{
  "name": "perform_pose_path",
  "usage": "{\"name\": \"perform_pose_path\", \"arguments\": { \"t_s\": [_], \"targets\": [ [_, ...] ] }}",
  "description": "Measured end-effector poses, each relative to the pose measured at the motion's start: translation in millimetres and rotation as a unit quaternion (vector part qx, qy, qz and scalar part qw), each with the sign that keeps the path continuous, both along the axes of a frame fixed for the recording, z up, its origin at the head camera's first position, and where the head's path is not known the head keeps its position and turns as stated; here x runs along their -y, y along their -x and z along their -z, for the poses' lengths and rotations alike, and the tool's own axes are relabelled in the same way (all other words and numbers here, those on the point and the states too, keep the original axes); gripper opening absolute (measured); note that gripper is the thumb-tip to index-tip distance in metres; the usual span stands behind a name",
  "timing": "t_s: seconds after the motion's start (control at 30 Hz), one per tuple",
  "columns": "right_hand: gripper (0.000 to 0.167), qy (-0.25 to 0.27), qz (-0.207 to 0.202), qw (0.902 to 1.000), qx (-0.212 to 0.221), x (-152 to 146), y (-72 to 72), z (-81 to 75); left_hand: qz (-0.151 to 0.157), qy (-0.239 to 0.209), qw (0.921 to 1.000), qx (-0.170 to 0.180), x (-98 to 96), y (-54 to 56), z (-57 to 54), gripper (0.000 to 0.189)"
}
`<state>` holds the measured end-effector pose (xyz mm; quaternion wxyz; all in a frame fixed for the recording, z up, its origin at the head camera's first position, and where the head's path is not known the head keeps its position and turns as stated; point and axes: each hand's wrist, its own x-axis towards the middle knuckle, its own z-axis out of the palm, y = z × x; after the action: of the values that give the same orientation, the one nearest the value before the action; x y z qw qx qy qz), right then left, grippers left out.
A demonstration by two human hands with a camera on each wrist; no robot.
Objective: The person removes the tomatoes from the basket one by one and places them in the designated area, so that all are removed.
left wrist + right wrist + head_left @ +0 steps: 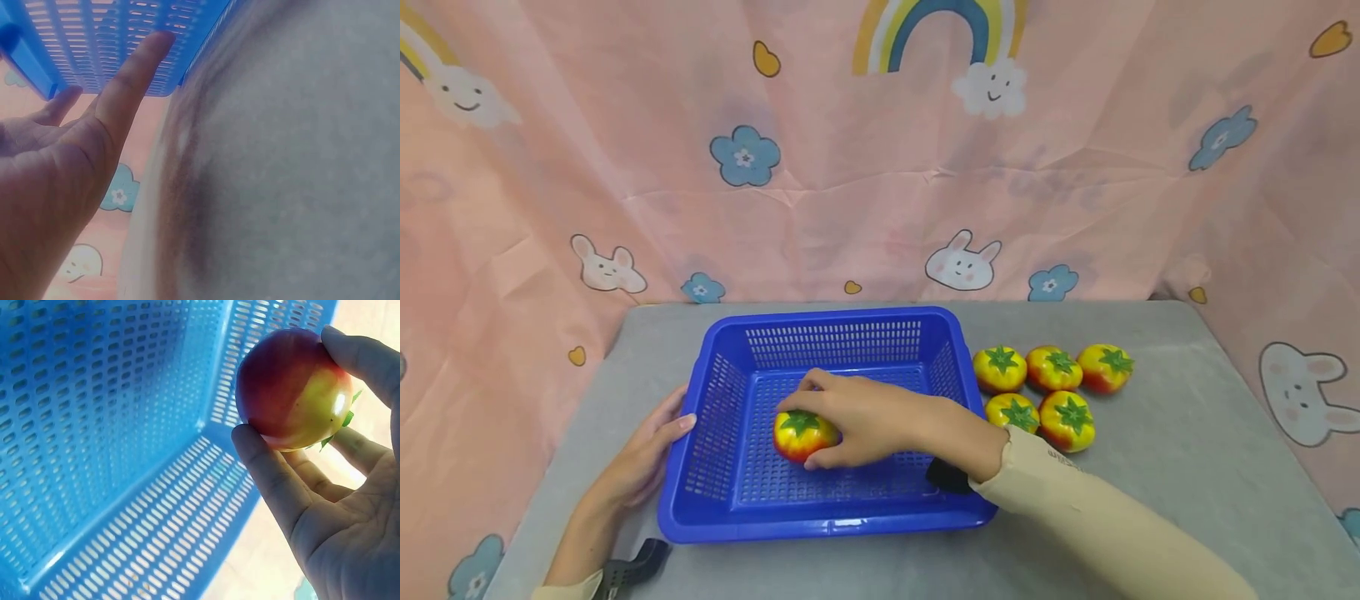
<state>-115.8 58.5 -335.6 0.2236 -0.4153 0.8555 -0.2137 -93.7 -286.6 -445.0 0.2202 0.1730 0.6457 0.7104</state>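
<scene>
A yellow-and-red tomato (801, 437) with a green star-shaped leaf top is pinched between the thumb and fingers of my right hand (868, 421). Hand and tomato are over the inside of a blue plastic basket (827, 530), towards its left half. In the right wrist view, the tomato (294, 394) shows a glossy red underside, with the perforated basket wall (156, 519) beside it. My left hand (643, 454) rests against the basket's left side, fingers fairly straight. The left wrist view shows one digit of that hand (62, 169) against the slotted outer wall (94, 37).
Several more tomatoes (1067, 421) sit close together on the grey tabletop (1165, 467), just right of the basket. A pink cloth (850, 208) printed with rabbits, flowers and rainbows hangs behind and around the table. Black straps (638, 567) show at the wrists.
</scene>
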Motion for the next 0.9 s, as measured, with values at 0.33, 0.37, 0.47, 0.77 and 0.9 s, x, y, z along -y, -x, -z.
{"name": "perform_pose_path", "arguments": {
  "t_s": [0.33, 0.37, 0.47, 0.77, 0.9],
  "targets": [
    [0.063, 0.002, 0.039, 0.9988, -0.029, -26.8, -7.2, -16.7, 0.002, -0.013, 0.9999, -0.003, -0.6, -0.3, 0.1, 0.053],
    [0.063, 0.005, 0.044, 0.9986, -0.029, -29.9, -8.2, -18.1, 0.001, -0.01, 0.9999, -0.003, -0.7, -0.1, 0.3, 0.053],
    [0.062, 0.013, 0.057, 0.9978, -0.031, -38.9, -11.0, -21.1, -0.002, -0.004, 1.0, 0.0, -1.1, 0.0, 0.6, 0.053],
    [0.063, 0.054, 0.086, 0.9929, -0.06, -66.6, -18.9, -27.5, -0.007, -0.016, 0.9998, 0.005, 2.0, -2.9, -2.0, 0.052],
    [0.065, 0.079, 0.118, 0.9875, -0.068, -83.9, -27.0, -27.8, -0.002, -0.009, 1.0, 0.003, 0.9, -0.8, -2.5, 0.055]
  ]
}}
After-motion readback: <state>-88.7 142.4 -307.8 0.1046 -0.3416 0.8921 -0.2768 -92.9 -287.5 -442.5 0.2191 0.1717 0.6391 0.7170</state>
